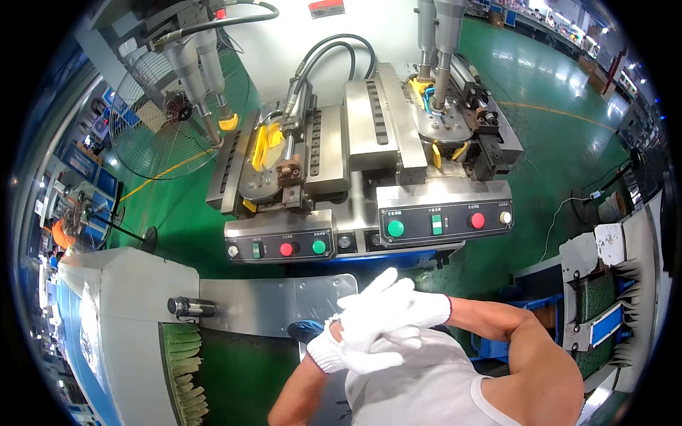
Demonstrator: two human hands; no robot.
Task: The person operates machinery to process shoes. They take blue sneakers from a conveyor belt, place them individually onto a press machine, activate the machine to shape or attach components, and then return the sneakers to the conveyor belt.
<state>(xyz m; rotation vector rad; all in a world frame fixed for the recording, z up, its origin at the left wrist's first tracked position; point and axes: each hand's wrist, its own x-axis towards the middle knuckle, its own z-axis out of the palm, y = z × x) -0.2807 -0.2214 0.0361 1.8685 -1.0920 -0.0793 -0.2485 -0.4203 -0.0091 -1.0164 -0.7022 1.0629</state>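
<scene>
Both of my hands wear white knit gloves and overlap in front of my white sleeveless top (433,369). My left hand (364,328) comes up from the lower left, its glove cuff (327,353) at the wrist. Its fingers look spread, with no object showing in them. From the right, my right hand (420,311) lies against the left one. The overlap hides part of its fingers, so I cannot tell whether they grip the other glove. Just beyond the hands is the end of a shiny metal plate (270,298).
Ahead stands a two-station machine with yellow pads (267,145), metal cylinders (440,71) and hoses. Its left panel (280,243) and right panel (447,219) carry green and red buttons. Bristles (183,376) line a pale housing at left. A wire fan (177,106) stands behind.
</scene>
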